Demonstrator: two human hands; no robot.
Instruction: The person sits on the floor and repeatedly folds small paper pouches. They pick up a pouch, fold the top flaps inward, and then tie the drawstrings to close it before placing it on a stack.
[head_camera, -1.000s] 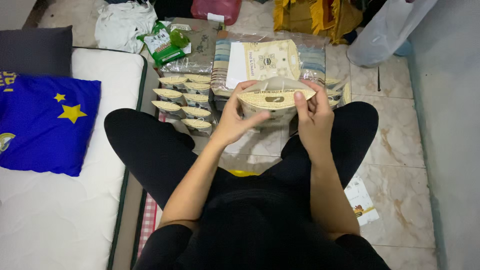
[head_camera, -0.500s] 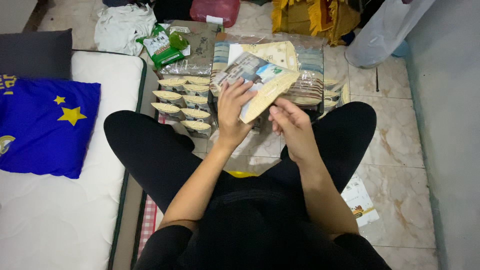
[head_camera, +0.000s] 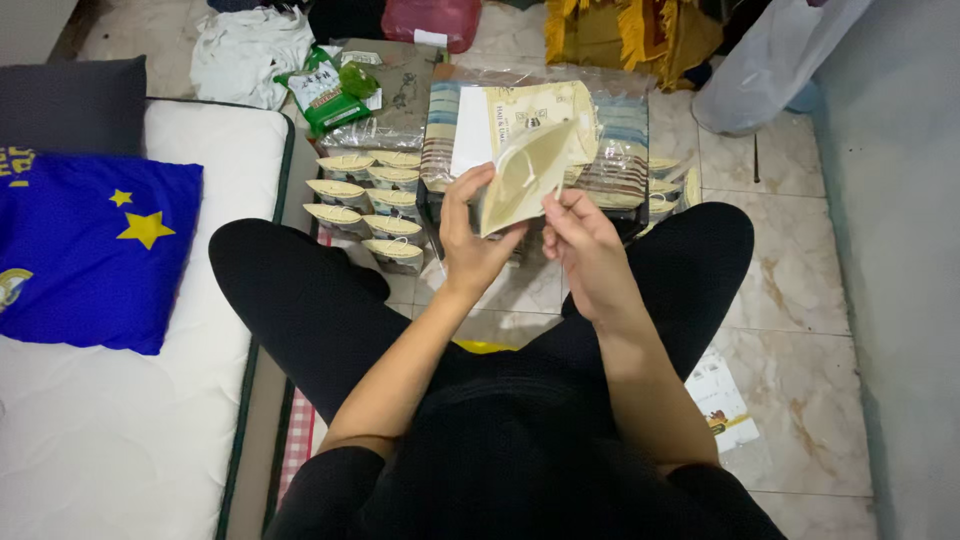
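Tilting up between the two hands, a beige pouch (head_camera: 527, 172) is standing on its edge above the person's lap, in front of a flat clear-wrapped pack (head_camera: 610, 140) on the floor. The left hand (head_camera: 468, 238) is gripping the pouch's lower left edge: the thumb is lying along the near side, the fingers are curling round behind it, and the bottom corner is sitting in the crook between them. The right hand (head_camera: 583, 240) is hovering just to the right of the pouch, its fingers bent and loosely gathered, the fingertips (head_camera: 552, 205) coming close to the pouch's right edge; whether they are touching it cannot be told. The pouch's upper end is leaning away to the right, above the right hand's knuckles.

Just left of the left hand, small beige pouches (head_camera: 366, 205) are lying in two overlapping rows on the floor. Beyond them a green packet (head_camera: 322, 92) is resting on a patterned wrapped bundle (head_camera: 400, 90), with a white cloth (head_camera: 243, 50) further left. The person is sitting cross-legged in black clothes, knees spreading to either side of the hands. A printed leaflet (head_camera: 722, 402) is lying on the tiles by the right knee. To the far left, a blue cushion with yellow stars (head_camera: 95, 245) is resting on a white mattress (head_camera: 110, 440), with a grey pillow (head_camera: 70, 100) above it.
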